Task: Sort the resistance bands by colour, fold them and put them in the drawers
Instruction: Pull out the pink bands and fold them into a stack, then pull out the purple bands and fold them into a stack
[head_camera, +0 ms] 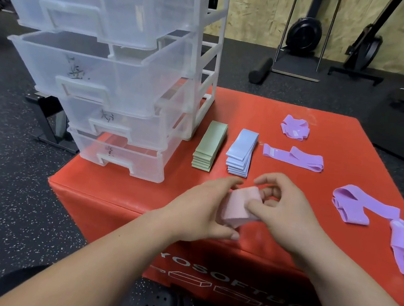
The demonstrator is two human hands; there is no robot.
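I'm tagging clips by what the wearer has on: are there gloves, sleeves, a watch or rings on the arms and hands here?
None show. The left hand and right hand are bare, with no gloves or rings visible. The left forearm and right forearm are uncovered down to the edge of the view, with no sleeve, watch or wristband.
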